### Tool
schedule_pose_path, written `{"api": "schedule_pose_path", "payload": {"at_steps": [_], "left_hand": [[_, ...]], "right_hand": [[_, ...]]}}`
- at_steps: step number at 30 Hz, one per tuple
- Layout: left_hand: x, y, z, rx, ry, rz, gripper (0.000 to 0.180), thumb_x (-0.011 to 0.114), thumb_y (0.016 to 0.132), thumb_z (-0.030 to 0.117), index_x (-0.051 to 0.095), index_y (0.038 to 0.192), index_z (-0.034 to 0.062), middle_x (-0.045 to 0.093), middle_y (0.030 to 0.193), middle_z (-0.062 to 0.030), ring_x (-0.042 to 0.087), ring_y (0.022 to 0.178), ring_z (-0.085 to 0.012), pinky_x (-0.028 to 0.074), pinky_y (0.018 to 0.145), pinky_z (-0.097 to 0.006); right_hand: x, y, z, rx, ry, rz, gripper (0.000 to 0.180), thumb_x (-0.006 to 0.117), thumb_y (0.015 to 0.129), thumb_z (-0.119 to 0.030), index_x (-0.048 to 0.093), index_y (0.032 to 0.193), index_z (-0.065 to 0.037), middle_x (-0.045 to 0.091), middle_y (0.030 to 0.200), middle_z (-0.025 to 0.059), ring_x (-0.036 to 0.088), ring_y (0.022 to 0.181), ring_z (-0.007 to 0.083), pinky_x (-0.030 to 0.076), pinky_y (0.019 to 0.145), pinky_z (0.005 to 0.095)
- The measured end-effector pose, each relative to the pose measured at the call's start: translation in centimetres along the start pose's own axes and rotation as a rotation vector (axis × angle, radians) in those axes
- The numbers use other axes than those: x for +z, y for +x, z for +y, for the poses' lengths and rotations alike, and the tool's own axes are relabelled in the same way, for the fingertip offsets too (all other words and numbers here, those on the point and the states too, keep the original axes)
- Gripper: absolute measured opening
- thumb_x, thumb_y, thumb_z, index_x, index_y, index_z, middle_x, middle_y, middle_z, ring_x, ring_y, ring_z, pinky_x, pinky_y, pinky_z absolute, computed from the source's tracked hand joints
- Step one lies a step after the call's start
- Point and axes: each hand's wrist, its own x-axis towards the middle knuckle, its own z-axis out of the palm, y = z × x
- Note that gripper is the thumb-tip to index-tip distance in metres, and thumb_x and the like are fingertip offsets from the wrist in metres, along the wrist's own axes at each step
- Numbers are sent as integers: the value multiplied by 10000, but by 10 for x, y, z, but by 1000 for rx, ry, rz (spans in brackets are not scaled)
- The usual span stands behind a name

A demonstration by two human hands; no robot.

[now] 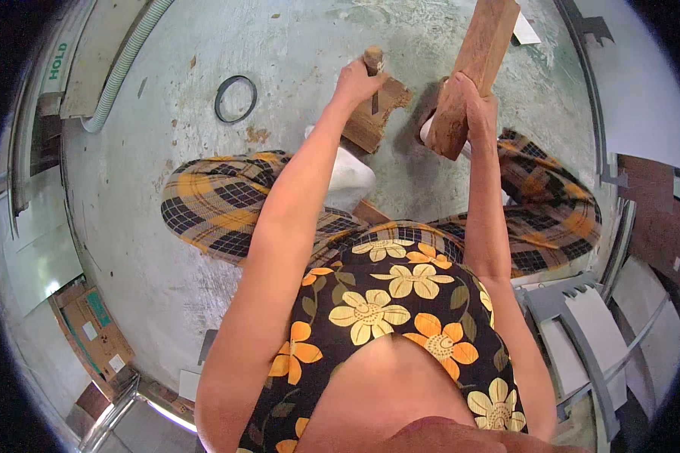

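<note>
ring [236, 99] lies left of chisel [372, 62], block [472, 72] and hose [125, 64].

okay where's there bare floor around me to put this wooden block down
Bare concrete floor lies to your left, between the black ring, the grey hose and the cardboard box. More lies ahead, above the ring. It is crowded on your right with grey panels, and between your hands around the wood piece.
</note>
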Motion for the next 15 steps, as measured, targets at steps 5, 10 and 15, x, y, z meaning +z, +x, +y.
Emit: {"api": "schedule_pose_path", "payload": {"at_steps": [5, 10, 15], "left_hand": [[12, -12, -2, -45, 46, 99, 463, 744, 720, 331, 641, 1052, 26, 670, 1035, -202, 622, 1014, -365, 490, 872, -423], [12, -19, -24, -71, -14, 113, 501, 754, 697, 344, 636, 1072, 32, 672, 1041, -192, 634, 1001, -348, 498, 859, -413], [21, -21, -39, -42, -90, 109, 507, 749, 672, 334, 641, 1081, 55, 682, 1028, -171, 649, 985, -317, 505, 848, -394]], "right_hand": [[-7, -8, -5, -42, -48, 48, 419, 744, 786, -287, 647, 1031, 40, 659, 898, 78, 618, 766, 152, 490, 677, 302], [-6, -6, 6, -36, -54, 23, 397, 750, 778, -282, 667, 991, 43, 668, 888, 80, 619, 775, 147, 487, 676, 297], [-2, -7, 13, 12, -92, -10, 393, 751, 771, -275, 670, 977, 50, 668, 868, 79, 618, 748, 152, 486, 663, 293]]}}
